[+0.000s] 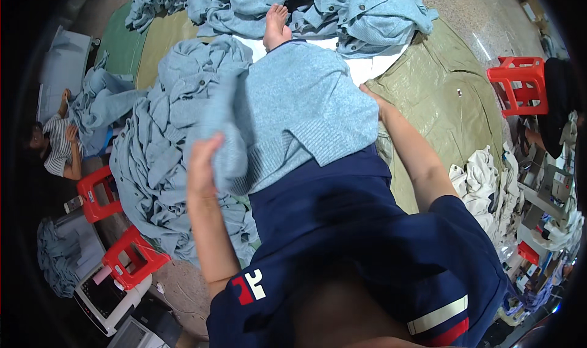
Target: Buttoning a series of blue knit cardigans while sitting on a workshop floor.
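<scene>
A light blue knit sweater [299, 97] with ribbed edging lies spread over my lap and legs. My left hand [206, 161] is closed on its left side, where a raised part of the knit is smeared by motion. My right hand [379, 103] is at the sweater's right edge; the garment covers most of its fingers, so its grip does not show. My bare foot [277, 27] sticks out beyond the sweater's far end.
Piles of light blue buttoned cardigans [174, 140] lie left and ahead, partly on an olive sheet [446, 91]. White garments [480, 189] lie at right. Red stools [131, 259] stand left, another red stool [520, 85] right. A person [64, 140] sits at left handling blue knitwear.
</scene>
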The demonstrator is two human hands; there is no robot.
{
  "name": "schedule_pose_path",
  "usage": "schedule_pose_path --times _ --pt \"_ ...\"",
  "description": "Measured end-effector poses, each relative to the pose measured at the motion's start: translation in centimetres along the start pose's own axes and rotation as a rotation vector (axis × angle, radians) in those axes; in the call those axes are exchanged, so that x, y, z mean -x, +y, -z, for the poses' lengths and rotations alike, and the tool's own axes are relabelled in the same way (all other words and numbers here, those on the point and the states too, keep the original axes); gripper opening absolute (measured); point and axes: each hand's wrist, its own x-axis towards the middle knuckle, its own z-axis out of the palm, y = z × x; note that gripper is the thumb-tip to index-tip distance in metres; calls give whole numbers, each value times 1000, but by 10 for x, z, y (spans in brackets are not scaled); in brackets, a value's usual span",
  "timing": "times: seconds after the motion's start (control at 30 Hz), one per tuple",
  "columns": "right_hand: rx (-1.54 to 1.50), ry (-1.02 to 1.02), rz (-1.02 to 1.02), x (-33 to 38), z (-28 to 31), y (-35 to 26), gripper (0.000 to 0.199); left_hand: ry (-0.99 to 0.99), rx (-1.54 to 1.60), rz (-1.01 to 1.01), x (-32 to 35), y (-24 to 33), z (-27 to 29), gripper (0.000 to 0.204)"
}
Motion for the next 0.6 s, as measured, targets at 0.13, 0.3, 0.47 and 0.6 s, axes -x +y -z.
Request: schedule_pose_path --times 0.13,0.3,0.47,0.6 --pt "-263 -61 104 -1 -48 -6 48 24 -92 256 -11 -64 -29 42" --pt "-330 320 499 12 -27 -50 29 17 -115 237 -21 -82 -39 45" --pt "755 359 1103 149 -159 -132 31 128 195 159 -18 -85 -18 34" --pt "1831 -264 895 214 -206 -95 34 212 429 138 -12 -79 0 31"
